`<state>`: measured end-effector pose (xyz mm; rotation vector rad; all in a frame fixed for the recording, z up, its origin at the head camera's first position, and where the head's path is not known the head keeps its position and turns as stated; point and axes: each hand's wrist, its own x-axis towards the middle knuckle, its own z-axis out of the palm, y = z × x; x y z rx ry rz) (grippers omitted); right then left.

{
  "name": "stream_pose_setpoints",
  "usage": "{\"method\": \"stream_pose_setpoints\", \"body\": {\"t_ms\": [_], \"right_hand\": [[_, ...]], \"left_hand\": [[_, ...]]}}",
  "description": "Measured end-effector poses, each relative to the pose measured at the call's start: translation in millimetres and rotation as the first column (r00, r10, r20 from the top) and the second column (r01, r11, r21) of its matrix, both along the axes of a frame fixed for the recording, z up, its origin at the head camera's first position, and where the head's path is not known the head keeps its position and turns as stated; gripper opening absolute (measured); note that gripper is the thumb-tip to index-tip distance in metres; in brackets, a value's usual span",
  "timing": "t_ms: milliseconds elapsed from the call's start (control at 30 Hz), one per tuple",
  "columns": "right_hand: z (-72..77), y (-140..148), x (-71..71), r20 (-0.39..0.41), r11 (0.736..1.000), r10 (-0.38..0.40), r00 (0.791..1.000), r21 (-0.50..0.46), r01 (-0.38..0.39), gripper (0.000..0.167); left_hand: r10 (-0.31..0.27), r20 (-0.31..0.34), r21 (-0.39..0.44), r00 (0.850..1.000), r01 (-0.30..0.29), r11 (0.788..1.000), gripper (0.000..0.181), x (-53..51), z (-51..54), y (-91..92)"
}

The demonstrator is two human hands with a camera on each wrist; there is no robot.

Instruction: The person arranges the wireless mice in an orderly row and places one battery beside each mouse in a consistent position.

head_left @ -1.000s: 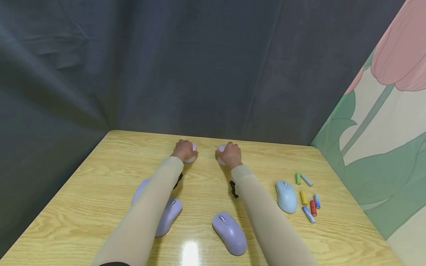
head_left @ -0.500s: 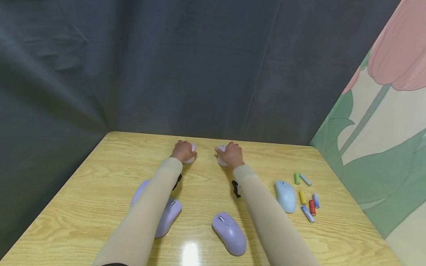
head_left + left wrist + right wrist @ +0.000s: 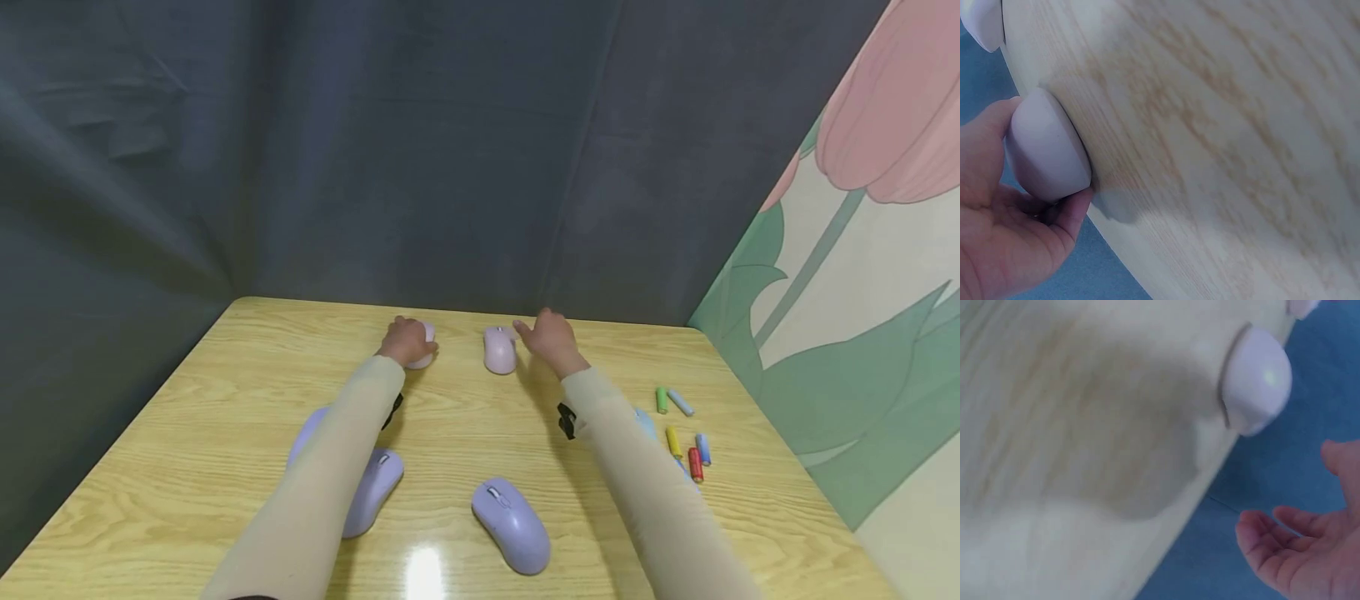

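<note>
Near the table's back edge my left hand (image 3: 406,340) grips a pale pink computer mouse (image 3: 1049,147), thumb on one side and fingers on the other in the left wrist view. The mouse rests on the table. A second pale pink mouse (image 3: 499,350) stands to its right with a gap between them. Just right of that second mouse, my right hand (image 3: 552,340) is apart from it. In the right wrist view the right hand (image 3: 1310,544) holds nothing, its fingers loosely bent and the thumb spread away.
Purple mice lie nearer: one mouse (image 3: 512,527) at front centre, another mouse (image 3: 372,492) and a third mouse (image 3: 306,435) partly behind the left sleeve. A blue mouse (image 3: 646,423) is mostly hidden by the right sleeve, beside several batteries, including a red battery (image 3: 696,465).
My right hand has let go of the second pale pink mouse and moved right, its sleeve now covering most of the blue mouse. The left hand keeps its hold. The head view has shifted slightly.
</note>
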<state>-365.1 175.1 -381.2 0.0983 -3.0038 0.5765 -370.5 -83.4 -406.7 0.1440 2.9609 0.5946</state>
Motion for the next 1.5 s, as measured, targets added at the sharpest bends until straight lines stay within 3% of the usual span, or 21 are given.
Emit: {"method": "stream_pose_setpoints", "body": {"t_ms": [167, 367, 567, 900, 1167, 1500], "right_hand": [[20.6, 15, 14.6, 0.029, 1.0, 0.02, 0.999, 0.007, -0.021, 0.068], [43.4, 32, 38.9, -0.002, 0.998, 0.055, 0.998, 0.007, -0.055, 0.062], [52.6, 55, 66.0, -0.012, 0.999, 0.04, 0.999, 0.028, -0.04, 0.064], [43.5, 91, 100.8, -0.021, 0.998, 0.024, 0.999, 0.06, -0.023, 0.064], [25.2, 115, 123.5, 0.0, 0.997, 0.034, 0.999, 0.066, -0.034, 0.059], [2.1, 129, 141.9, 0.061, 0.997, 0.009, 0.998, 0.073, -0.014, 0.062]], "left_hand": [[-0.005, 0.003, -0.012, 1.0, 0.005, 1.0, 0.049, 0.3, 1.1, -0.6], [0.0, 0.007, -0.031, 1.0, 0.001, 1.0, 0.051, 1.6, 2.6, -0.6], [-0.015, -0.004, -0.043, 1.0, 0.015, 0.999, 0.052, 1.0, 1.2, -1.0], [-0.027, -0.018, -0.054, 0.999, 0.026, 0.998, 0.051, 0.8, 1.8, -3.0], [-0.02, 0.002, -0.047, 1.0, 0.02, 0.999, 0.051, 0.7, 0.6, -3.2], [-0.028, -0.005, -0.055, 1.0, 0.027, 0.998, 0.053, 0.4, 1.3, -1.2]]}}
